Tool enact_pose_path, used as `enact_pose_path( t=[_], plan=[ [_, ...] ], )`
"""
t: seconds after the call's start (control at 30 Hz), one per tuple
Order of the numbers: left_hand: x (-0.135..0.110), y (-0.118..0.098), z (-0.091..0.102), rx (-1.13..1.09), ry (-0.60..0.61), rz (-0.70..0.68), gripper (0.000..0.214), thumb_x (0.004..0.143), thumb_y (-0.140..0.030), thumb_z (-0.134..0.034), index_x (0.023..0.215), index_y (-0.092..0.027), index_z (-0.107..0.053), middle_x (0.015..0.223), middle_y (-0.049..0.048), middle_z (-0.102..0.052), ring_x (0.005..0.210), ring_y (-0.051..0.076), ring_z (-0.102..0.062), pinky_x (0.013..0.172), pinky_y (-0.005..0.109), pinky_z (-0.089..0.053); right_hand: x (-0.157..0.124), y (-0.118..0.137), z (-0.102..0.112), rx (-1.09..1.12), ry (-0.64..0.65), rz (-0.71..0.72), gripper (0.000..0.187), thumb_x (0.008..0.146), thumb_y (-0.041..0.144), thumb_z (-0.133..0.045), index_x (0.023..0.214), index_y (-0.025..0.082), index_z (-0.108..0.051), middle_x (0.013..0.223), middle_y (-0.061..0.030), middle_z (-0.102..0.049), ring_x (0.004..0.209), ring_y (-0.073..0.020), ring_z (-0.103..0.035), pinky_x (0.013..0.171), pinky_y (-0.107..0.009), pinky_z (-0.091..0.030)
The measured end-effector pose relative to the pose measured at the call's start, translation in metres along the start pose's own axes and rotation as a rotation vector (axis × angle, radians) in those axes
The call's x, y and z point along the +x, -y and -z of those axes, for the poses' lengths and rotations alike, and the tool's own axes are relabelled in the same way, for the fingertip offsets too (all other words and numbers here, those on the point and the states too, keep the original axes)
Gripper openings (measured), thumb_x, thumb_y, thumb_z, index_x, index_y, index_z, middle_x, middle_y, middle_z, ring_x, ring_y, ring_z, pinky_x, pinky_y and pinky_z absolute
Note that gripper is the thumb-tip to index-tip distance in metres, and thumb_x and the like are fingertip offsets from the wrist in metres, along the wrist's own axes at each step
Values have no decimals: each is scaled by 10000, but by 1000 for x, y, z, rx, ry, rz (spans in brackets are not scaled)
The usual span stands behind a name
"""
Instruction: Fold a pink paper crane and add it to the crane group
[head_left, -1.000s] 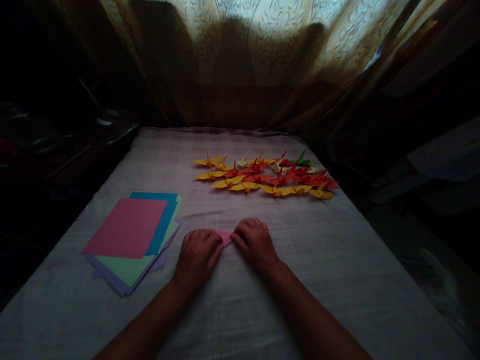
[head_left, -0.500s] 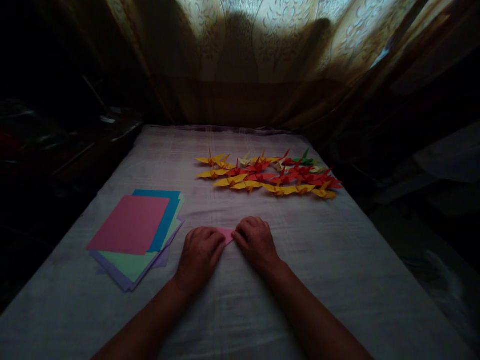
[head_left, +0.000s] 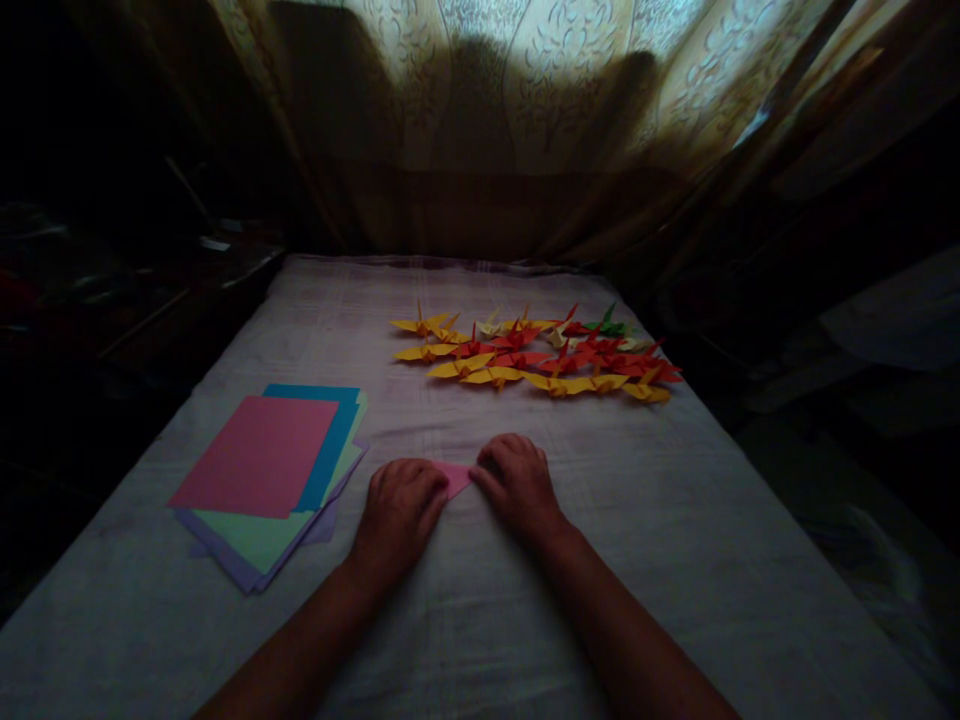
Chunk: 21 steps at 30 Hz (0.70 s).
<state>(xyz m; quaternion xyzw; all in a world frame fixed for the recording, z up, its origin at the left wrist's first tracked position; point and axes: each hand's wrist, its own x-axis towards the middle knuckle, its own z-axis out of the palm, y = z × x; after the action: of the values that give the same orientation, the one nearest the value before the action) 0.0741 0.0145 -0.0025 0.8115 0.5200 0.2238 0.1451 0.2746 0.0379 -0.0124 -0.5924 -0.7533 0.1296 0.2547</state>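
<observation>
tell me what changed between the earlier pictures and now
The bare right hand has shifted slightly right, so slightly more of the small folded pink paper shows between the hands. Nothing was visibly taken up or let go. Unchanged: the bare left hand on that paper, the stack of square pink, blue, green and purple paper sheets, and the yellow, red, cream and green folded-paper cranes.

Dim room, deep shadow along left and right. Far end: patterned curtain (head_left: 570, 90), gold-brown, hanging in folds; light glowing through upper part, lower part dark. Pale, faintly checked cloth (head_left: 457, 630) over broad flat surface, narrowing toward curtain. Far left: dark ledge (head_left: 232, 268), details unclear. Right: pale shape (head_left: 892, 315), murky floor (head_left: 780, 470).
</observation>
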Motion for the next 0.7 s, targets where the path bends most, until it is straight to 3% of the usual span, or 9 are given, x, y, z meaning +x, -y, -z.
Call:
enact_pose_path(
  t=[0.3, 0.47, 0.57, 0.7],
  plan=[
    [-1, 8, 1, -54, -15, 21, 76, 890, -220, -580, 948, -221, -628, 1013, 51, -649, 999, 239, -554, 902, 399, -426, 2, -5, -3, 0, -39, -1, 102, 870, 171, -569, 841, 218, -655, 911, -43, -651, 921, -220, -559, 809, -346, -376],
    [1, 13, 1, -60, -12, 14, 85, 866, -212, -599, 942, -221, -637, 999, 50, -652, 1000, 243, -558, 901, 396, -427, -7, 0, -4, 23, -139, 103, 240, 893, 146, -501, 1058, 203, -666, 1038, -75, -682, 994, -217, -573, 875, -356, -406],
    [3, 14, 2, -63, 15, -4, 89, 873, -209, -586, 935, -220, -649, 1000, 51, -659, 999, 240, -564, 901, 394, -432, -20, 13, -4, -25, -96, 204, 245, 903, 205, -549, 1109, 233, -678, 1128, -73, -675, 1065, -229, -562, 902, -373, -405],
    [1, 20, 6, -44, 13, -33, 112, 887, -203, -560, 927, -211, -664, 1002, 59, -675, 994, 235, -580, 913, 395, -445, -33, 29, -5, -141, -35, 176, 257, 894, 232, -592, 1129, 275, -687, 1191, -71, -669, 1097, -247, -553, 924, -402, -400]
  ],
)
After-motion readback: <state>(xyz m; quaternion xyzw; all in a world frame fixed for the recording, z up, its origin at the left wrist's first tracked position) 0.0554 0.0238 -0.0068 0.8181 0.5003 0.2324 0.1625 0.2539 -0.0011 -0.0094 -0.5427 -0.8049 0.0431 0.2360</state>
